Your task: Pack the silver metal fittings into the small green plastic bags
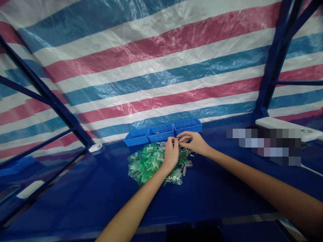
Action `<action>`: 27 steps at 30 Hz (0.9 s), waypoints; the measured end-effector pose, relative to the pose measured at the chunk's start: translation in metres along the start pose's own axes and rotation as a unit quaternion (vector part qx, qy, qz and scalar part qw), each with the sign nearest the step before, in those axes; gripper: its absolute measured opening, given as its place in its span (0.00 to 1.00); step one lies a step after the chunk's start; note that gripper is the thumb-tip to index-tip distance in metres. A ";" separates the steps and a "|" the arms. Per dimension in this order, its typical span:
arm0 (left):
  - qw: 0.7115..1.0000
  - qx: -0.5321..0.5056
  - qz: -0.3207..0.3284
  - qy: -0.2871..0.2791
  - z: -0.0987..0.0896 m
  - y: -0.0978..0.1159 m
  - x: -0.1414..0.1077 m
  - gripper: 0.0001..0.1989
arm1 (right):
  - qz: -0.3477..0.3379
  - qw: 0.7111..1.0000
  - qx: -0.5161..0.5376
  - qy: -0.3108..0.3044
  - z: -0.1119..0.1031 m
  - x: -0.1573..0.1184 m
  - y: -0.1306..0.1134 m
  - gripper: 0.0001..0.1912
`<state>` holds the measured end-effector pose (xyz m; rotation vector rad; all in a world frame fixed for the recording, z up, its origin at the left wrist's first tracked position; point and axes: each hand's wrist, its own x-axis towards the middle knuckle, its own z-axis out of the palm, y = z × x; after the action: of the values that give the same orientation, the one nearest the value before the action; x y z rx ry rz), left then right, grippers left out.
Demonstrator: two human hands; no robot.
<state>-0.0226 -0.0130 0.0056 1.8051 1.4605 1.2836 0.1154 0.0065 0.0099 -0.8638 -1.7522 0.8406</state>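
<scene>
My left hand (pixel 172 152) and my right hand (pixel 191 142) meet above a heap on the blue table, their fingertips close together. Both are closed in a pinch; whatever sits between the fingers is too small to make out. Beneath and left of my left hand lies a pile of green-tinted clear plastic bags (pixel 147 163) with small parts inside. Loose silvery metal pieces (pixel 187 164) are scattered at the pile's right side, partly hidden by my hands. Just behind my hands stand three joined blue bins (pixel 161 133), the middle one with a small piece in it.
The blue table (pixel 101 198) has a dark metal frame (pixel 274 60) at its right and another at its left. A white object (pixel 285 126) and a blurred-out item lie at the right. A small white box (pixel 95 148) stands back left. Striped plastic sheeting (pixel 151 67) hangs behind.
</scene>
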 end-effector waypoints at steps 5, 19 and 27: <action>1.000 0.001 0.006 0.002 0.000 -0.002 0.001 0.11 | -0.017 0.999 -0.031 0.006 0.000 0.001 0.001 0.15; 0.981 0.158 0.101 -0.058 0.003 -0.005 -0.001 0.09 | 0.037 0.989 -0.079 0.115 -0.019 0.010 0.022 0.15; 0.953 0.247 0.137 -0.109 0.004 -0.002 -0.008 0.07 | 0.129 0.974 0.001 0.187 -0.030 0.014 0.039 0.15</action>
<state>-0.0205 -0.0187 -0.0007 2.4587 1.5381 0.8372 0.1465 0.0432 -0.0076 -1.1838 -1.3282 0.7855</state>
